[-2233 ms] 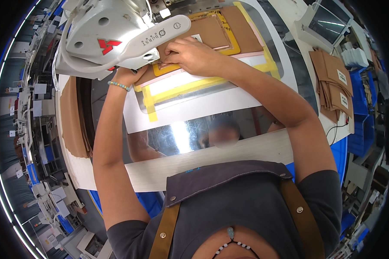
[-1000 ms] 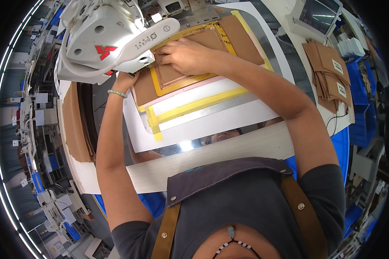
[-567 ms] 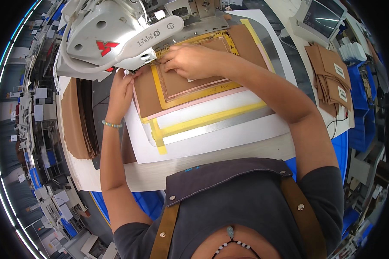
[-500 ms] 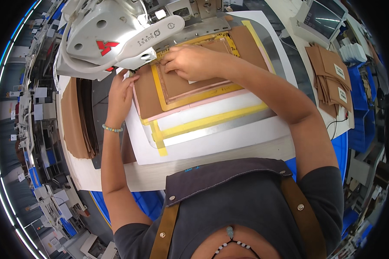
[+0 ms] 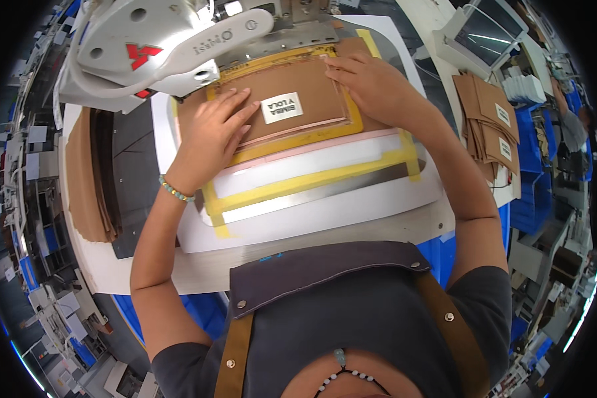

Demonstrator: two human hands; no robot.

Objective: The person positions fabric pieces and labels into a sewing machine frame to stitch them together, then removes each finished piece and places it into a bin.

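My left hand (image 5: 215, 136) lies with fingers apart on a brown panel (image 5: 308, 86) inside a yellow frame (image 5: 292, 141), left of a white label (image 5: 282, 107). My right hand (image 5: 371, 86) rests on the frame's right side, fingers extended and slightly bent, fingertips near its upper corner. The frame lies on brown material over a plate edged with yellow tape (image 5: 312, 172) and a white sheet (image 5: 305, 219). A white sewing machine head (image 5: 132, 60) with a metal bracket (image 5: 292, 30) stands directly above the frame's upper left.
Brown sheets (image 5: 89, 172) are stacked at left beside a dark metal plate (image 5: 129, 186). At right stand a tilted screen (image 5: 484, 36), brown pieces with white labels (image 5: 477, 113), white objects (image 5: 485, 86) and blue bins (image 5: 534, 199). The table's near edge (image 5: 199, 278) meets my apron.
My left hand has moved from beside the machine head onto the panel. My right hand has shifted right from the panel's middle to the frame's right side, uncovering the label.
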